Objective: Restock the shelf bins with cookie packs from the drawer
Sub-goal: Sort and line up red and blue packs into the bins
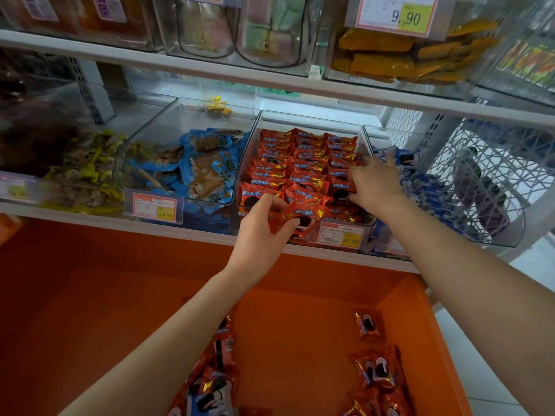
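One red pack (300, 216) is pinched in the left hand (259, 235); slot it into the row (303, 197) just beyond while the right hand (375, 184), spread flat, steadies packs (339, 175) beneath.

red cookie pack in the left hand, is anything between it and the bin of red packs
Nothing visible does. The left hand holds the red cookie pack at the front edge of the open-topped bin; the right hand rests on packs at its right side, off that path.

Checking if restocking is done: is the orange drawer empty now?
No, several red cookie packs lie loose on the floor of the orange drawer.
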The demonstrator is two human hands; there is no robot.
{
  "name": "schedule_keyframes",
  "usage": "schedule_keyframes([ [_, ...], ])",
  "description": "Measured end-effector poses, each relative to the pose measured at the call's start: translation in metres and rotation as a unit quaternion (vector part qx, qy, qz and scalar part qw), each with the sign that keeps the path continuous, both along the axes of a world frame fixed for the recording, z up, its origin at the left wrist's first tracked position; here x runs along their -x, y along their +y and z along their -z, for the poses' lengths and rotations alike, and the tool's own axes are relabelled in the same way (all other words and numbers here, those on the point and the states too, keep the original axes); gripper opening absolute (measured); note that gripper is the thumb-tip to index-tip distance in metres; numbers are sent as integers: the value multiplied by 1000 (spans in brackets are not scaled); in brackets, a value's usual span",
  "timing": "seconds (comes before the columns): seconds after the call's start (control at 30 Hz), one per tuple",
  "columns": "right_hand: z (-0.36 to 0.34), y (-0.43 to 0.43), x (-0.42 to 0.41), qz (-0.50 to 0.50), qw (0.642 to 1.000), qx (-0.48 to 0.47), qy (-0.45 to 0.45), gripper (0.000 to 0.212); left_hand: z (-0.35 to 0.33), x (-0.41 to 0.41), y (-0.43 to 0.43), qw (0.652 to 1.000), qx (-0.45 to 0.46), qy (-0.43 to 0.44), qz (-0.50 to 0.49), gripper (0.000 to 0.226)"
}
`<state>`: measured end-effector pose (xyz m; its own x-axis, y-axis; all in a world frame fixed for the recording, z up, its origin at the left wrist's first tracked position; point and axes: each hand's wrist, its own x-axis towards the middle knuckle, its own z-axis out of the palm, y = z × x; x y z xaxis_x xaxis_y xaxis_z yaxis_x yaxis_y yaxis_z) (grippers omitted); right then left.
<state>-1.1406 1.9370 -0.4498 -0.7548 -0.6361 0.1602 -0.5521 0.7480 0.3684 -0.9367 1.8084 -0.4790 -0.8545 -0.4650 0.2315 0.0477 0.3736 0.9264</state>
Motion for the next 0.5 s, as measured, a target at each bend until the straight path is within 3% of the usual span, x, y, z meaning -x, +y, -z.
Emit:
schedule_keyframes([
  [0.23, 0, 0, -1, -6, 999, 40, 9, 33, 1, -1, 1, 1000, 9, -2, 3, 19],
  [0.5, -4, -4, -4, 14, 1000, 4, 3, 26, -1, -3, 3, 1000, 7, -15, -5, 17],
])
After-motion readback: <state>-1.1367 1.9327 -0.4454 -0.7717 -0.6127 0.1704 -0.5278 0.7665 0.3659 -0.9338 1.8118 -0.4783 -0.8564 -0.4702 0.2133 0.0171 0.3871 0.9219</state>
